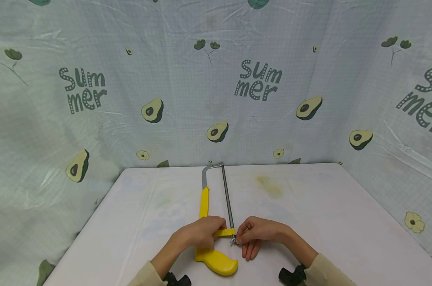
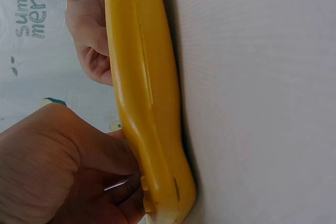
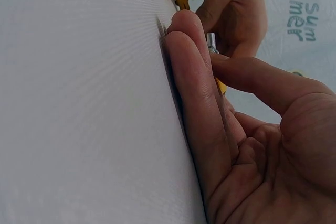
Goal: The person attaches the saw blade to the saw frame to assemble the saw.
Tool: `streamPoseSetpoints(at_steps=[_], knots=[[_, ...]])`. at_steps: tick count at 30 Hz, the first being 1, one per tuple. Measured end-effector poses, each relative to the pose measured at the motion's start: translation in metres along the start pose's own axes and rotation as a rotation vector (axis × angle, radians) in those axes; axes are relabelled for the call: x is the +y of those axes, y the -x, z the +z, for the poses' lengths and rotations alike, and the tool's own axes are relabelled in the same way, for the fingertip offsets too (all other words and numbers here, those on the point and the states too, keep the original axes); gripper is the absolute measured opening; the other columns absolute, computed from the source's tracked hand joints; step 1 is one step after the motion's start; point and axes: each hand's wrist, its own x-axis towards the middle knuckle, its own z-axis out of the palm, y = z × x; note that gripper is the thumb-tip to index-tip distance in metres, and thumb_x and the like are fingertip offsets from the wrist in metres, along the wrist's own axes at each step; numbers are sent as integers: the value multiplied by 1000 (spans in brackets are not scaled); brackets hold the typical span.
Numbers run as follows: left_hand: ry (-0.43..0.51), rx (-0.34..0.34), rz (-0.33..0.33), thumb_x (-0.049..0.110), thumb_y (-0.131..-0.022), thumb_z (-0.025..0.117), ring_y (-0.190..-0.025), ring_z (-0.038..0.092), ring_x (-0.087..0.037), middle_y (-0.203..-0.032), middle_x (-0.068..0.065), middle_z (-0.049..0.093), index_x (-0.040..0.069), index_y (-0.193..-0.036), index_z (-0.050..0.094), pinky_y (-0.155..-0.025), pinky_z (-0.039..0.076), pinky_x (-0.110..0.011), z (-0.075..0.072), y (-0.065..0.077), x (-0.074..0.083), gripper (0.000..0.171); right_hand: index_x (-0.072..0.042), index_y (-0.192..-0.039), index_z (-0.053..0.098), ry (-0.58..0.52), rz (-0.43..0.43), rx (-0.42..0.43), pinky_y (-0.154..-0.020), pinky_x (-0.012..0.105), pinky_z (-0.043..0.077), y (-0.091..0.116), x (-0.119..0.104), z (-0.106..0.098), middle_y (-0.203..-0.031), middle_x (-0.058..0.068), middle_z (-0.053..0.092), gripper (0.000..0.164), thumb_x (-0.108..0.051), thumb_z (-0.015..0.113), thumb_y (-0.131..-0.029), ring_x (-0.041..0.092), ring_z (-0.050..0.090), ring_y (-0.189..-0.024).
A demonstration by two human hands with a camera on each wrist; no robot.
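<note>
1. Left arm (image 1: 168, 254) angles inward; left hand (image 1: 202, 231) has fingers curled.
2. Right arm (image 1: 301, 248) angles inward; right hand (image 1: 256, 233) seems to pinch, fingertips partly hidden, two other fingers extended together.

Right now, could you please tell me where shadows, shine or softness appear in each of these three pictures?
Head view: even, diffuse light, with pale sheen on creases of the backdrop and faint shadows on the table; left wrist view: a highlight along the yellow handle, dark shadow beside it; right wrist view: shadow beneath the right hand, distant lettering slightly soft.
</note>
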Motion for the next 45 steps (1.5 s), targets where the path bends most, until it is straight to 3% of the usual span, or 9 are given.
streamPoseSetpoints(at_steps=[45], knots=[[19,-5,0,-3,-86,72,-83,52,-7,-92,10,57,20,-109,62,-81,48,-21,0,-3,0,34,-1,-103,67,-4,5,2,-59,27,60,0,-2,2,-77,8,75,14,-14,62,-98,12,74,-63]])
